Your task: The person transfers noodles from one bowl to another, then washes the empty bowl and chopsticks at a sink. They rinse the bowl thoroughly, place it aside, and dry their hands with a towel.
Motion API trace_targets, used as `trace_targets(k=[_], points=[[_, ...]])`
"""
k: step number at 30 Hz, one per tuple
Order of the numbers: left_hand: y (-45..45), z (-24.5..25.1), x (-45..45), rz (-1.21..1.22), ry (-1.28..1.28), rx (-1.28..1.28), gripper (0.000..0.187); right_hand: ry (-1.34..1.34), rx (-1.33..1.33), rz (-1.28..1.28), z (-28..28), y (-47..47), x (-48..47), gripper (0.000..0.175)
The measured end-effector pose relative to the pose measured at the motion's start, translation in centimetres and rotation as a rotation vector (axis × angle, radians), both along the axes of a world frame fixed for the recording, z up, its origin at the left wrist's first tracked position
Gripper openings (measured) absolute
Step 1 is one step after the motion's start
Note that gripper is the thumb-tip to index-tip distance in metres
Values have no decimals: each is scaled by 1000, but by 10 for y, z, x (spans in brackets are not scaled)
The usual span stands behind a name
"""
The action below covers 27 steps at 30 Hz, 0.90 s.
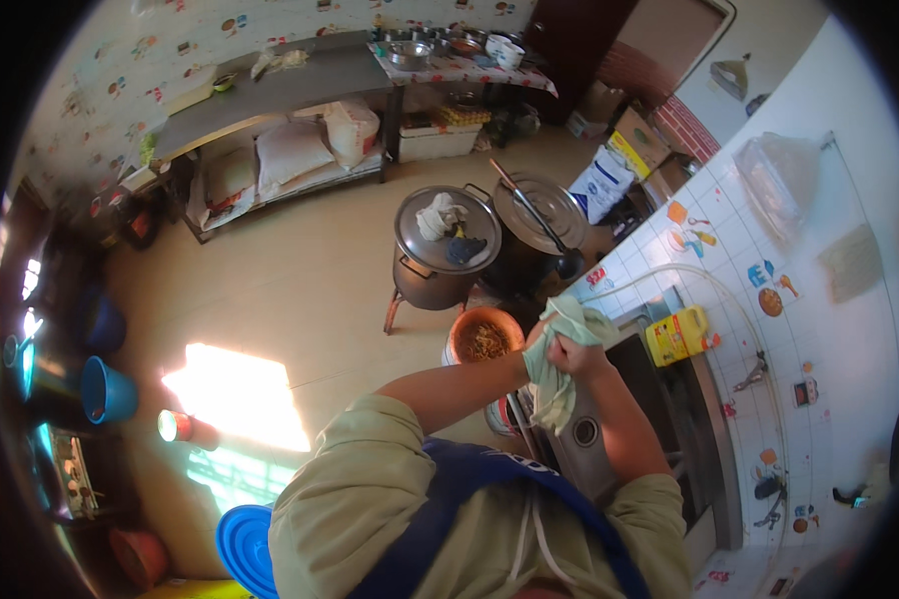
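Note:
A pale green cloth [553,397] is bunched over the near corner of the stainless steel sink [595,468]. My right hand [575,358] is closed in a fist on it. Folds of the cloth wrap the wrist of my left hand [539,331] and cover most of that hand, so its fingers are hidden. Below the cloth, the sink's round drain [585,430] shows. Just left of my hands stands an orange-rimmed bucket [461,327] with brownish scraps [488,342] inside.
Ahead stands a lidded metal pot [428,283] on legs, with cloths on its lid. Beside it, a ladle [536,210] lies across another large lid [513,187]. A yellow jug [676,335] sits at the sink's right rim. Blue buckets [111,389] and a red can [183,427] stand left.

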<state>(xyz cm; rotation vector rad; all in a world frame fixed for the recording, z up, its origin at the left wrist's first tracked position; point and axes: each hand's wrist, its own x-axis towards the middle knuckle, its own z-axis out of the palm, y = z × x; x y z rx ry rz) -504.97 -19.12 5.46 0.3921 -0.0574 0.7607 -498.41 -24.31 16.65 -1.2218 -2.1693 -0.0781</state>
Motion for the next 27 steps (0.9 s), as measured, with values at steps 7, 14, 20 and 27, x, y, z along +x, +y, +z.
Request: trace_targets(k=[7, 14, 20, 27], points=[[-6, 53, -13, -429, 56, -143, 35, 568, 93, -553, 11, 69, 22, 30], [-120, 124, -1, -671, 132, -532, 42, -34, 175, -646, 61, 105, 59, 30], [-95, 87, -9, -293, 511, 665, 44, -123, 35, -659, 49, 83, 89, 20], [17, 81, -1, 382, 644, 583, 41, 1440, -216, -378, 14, 19, 36, 48]])
